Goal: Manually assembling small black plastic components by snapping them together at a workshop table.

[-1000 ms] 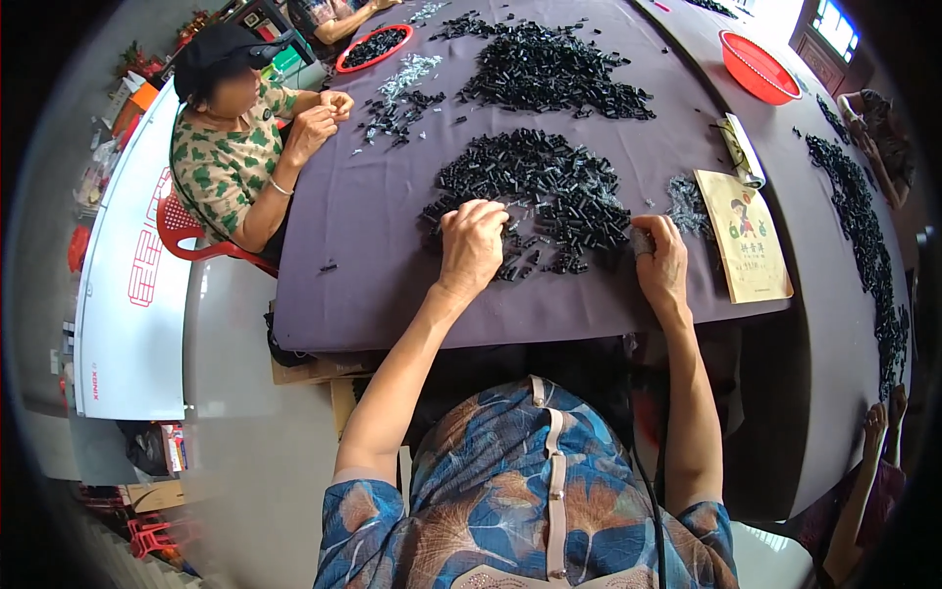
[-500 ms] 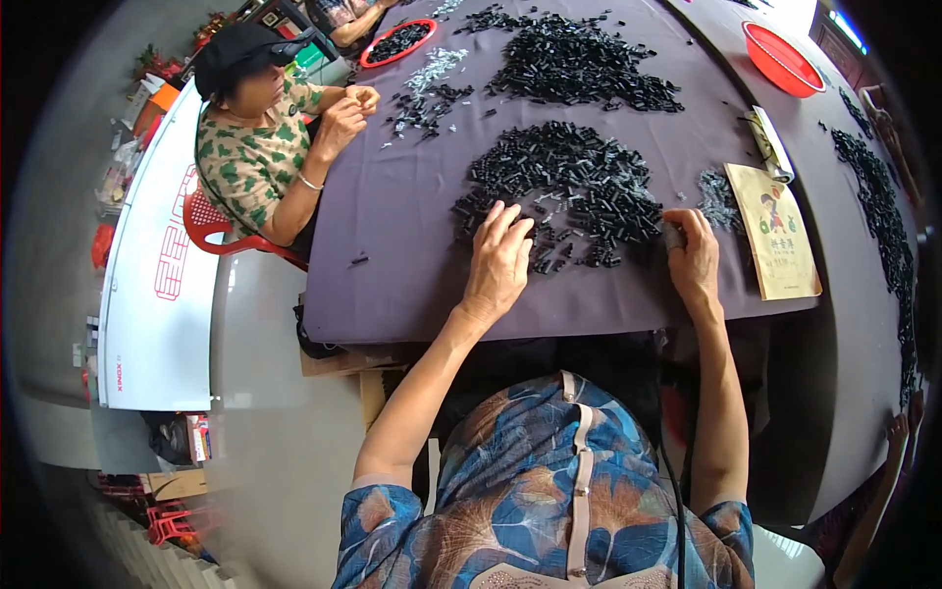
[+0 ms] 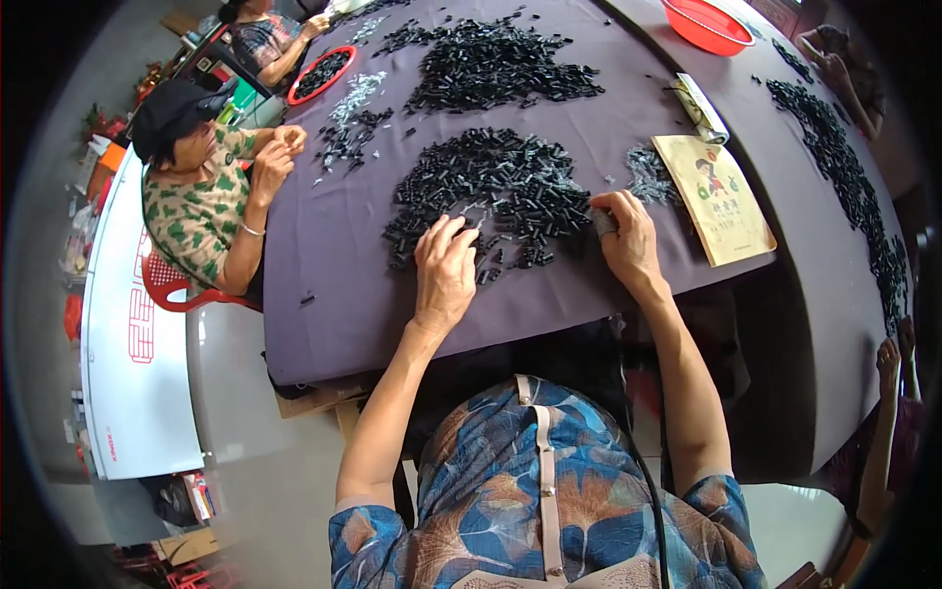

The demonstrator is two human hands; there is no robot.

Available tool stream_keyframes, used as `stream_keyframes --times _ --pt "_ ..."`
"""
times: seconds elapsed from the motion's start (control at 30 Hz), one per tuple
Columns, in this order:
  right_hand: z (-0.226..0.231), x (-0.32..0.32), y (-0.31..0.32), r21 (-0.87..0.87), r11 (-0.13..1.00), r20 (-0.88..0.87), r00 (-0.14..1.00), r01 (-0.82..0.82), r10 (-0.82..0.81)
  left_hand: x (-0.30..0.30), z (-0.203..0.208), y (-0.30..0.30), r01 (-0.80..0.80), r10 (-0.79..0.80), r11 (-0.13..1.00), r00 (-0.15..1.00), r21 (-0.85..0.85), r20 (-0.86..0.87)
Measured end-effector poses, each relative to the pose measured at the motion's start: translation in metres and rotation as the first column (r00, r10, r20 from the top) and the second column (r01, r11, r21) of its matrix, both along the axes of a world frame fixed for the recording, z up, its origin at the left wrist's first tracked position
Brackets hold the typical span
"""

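On the dark cloth-covered table (image 3: 343, 339) in front of me lies a pile of small black tube-like pieces (image 3: 500, 177), with some clear pieces mixed in. My left hand (image 3: 445, 275) rests at its near left edge, fingers bent and drawn together among the pieces; what they grip is too small to name. At the pile's right edge, my right hand (image 3: 630, 240) has thumb and fingers pinched, their contents hidden. A grey wrap (image 3: 602, 224) covers part of one of its fingers. Beyond it lies a small heap of clear pieces (image 3: 650, 177).
Right of my right hand are a yellow booklet (image 3: 721, 211) and a pale roll-like item (image 3: 702, 110). Another black pile (image 3: 500, 74) lies farther back. A red basin (image 3: 711, 27) stands far right, a red-rimmed tray (image 3: 351, 71) far left. A co-worker (image 3: 211, 196) sits at the left.
The whole view has turned, so the table and people sit farther left in it. My left hand's fingers, more spread before, are closer together. My right hand stays pinched by the pile's edge.
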State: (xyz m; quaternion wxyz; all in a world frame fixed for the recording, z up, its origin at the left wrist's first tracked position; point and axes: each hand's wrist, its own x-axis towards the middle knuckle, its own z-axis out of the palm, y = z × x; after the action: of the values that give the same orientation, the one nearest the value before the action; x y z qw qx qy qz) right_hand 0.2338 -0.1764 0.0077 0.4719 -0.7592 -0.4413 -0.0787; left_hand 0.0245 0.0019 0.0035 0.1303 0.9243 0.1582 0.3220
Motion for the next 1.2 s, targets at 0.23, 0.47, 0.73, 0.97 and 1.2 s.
stream_keyframes --times 0.23,0.47,0.73,0.97,1.2 --pt "-0.001 0.004 -0.005 -0.006 1.0 -0.035 0.999 0.013 -0.013 0.017 0.009 -0.002 0.011 -0.009 0.999 0.999 -0.037 0.045" --pt "-0.003 0.004 -0.003 -0.017 1.0 -0.04 0.999 0.003 -0.004 0.046 0.019 -0.003 0.023 -0.022 1.0 0.999 0.004 -0.035" --pt "0.001 0.001 -0.003 -0.041 0.999 -0.019 1.0 0.021 -0.021 0.049 0.026 0.004 0.093 -0.098 0.995 0.973 -0.033 -0.207" --pt "-0.002 0.003 -0.004 -0.042 0.999 -0.015 1.0 0.005 -0.006 0.051 0.027 -0.011 0.064 -0.076 0.996 0.97 -0.057 -0.23" --pt "-0.003 0.004 -0.004 -0.029 1.0 0.001 1.0 0.002 -0.002 0.05 0.027 -0.017 0.008 -0.021 0.998 0.972 -0.056 -0.233"
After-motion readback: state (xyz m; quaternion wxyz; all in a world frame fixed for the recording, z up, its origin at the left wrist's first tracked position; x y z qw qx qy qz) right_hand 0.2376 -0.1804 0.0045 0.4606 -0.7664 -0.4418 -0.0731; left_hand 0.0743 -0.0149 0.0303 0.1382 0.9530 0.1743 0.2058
